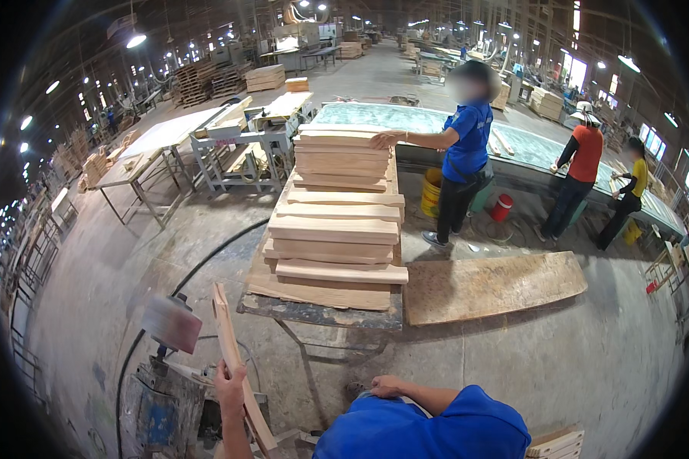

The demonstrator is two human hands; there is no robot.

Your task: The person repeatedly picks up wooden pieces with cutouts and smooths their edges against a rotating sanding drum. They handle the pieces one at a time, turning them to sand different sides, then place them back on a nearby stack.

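Note:
My left hand [230,389] is closed around a long, pale wooden slat [228,339], which stands on a slant with its far end up. That slat is beside a machine [161,405] with a blurred, pale and reddish block-shaped head [173,324]; a gap shows between slat and head. Close to my waist, in front of my blue shirt, is my right hand [388,386], its fingers curled in and no object showing in them. Ahead of me a low table [321,312] carries stacked wooden pieces [333,229], the nearest a shaped rail [341,271] lying crosswise.
A worker in blue [471,141] reaches a hand onto the far stack. A wooden board [497,287] lies right of the table. A black hose [222,249] crosses the floor. More wooden pieces [556,445] are low at my right. Two other workers stand along a long green-topped bench [532,149].

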